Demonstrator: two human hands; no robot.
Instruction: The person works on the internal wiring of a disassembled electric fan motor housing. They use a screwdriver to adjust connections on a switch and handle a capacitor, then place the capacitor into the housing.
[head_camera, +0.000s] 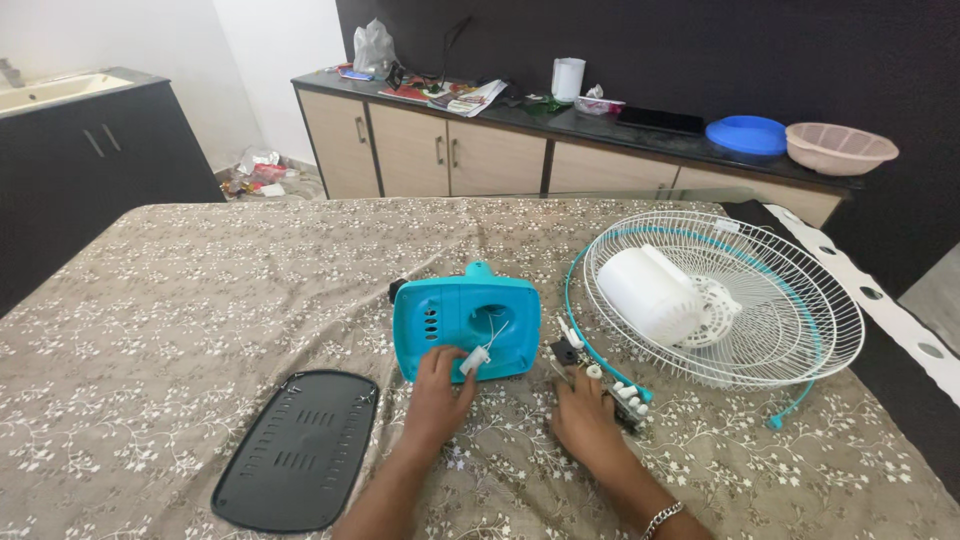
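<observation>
A turquoise fan base housing (463, 322) lies on the table with its round opening facing up. My left hand (437, 397) rests at its near edge and pinches a small white connector (474, 359) on thin wires coming out of the opening. My right hand (582, 418) lies just to the right of the housing, fingers over a switch block with white buttons (626, 398) and a small black part (565, 351). A bracelet sits on my right wrist.
A black vented base plate (298, 446) lies at the near left. A white wire fan guard (722, 297) with a white motor cover (651, 293) sits at the right. The patterned tablecloth (200, 290) covers the table. Behind stands a counter with a blue lid (746, 134) and pink bowl (839, 147).
</observation>
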